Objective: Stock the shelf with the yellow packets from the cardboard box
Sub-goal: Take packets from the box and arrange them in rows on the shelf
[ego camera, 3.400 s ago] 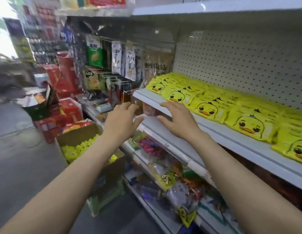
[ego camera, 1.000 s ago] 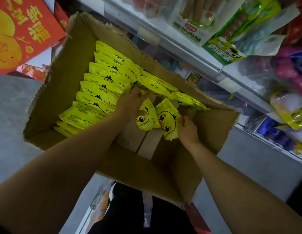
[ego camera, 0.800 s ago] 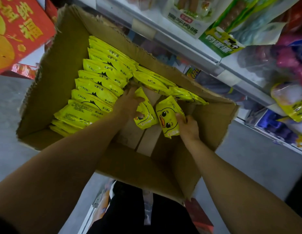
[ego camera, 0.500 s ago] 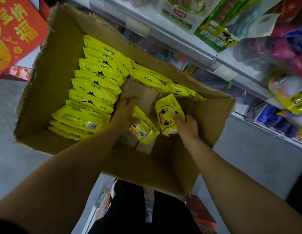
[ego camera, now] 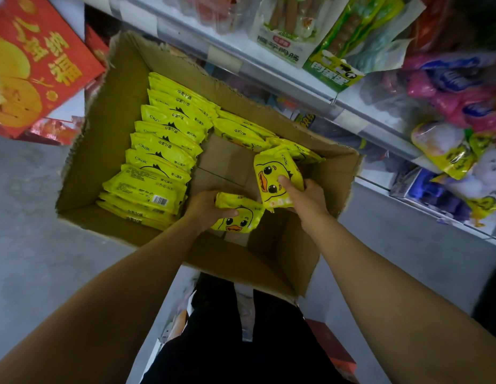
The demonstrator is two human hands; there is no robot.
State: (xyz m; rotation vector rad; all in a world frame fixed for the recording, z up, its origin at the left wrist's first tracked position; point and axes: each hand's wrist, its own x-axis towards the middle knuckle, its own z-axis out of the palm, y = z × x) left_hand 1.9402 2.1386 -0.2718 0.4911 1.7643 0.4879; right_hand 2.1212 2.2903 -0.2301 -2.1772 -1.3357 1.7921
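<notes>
Both hands are working inside the cardboard box (ego camera: 108, 151), which is sitting on the grey floor (ego camera: 33, 259) just in front of the person's dark trousers (ego camera: 241, 342).

Left hand (ego camera: 205, 212) is gripping a yellow packet (ego camera: 238, 217), thumb curled over its duck face; the packet is lying nearly flat, low in the box.

Right hand (ego camera: 305, 198) is gripping a second packet (ego camera: 274, 181), thumb pressing on the printed face; this one is standing more upright, duck face showing black eyes and an orange bill.

Remaining packets (ego camera: 163, 151) are lying in an overlapping row along the left side of the box, glossy yellow with dark lettering; the nearest is showing a barcode. A shorter row (ego camera: 241, 131) is running along the far wall. Bare cardboard bottom is showing between the rows.

Beyond the box, the shelf (ego camera: 296, 84) edge is crossing diagonally, carrying bagged sausage snacks (ego camera: 285, 29) and pink and blue packs (ego camera: 457, 90). A red carton (ego camera: 33, 65) with gold characters is sitting far left.
</notes>
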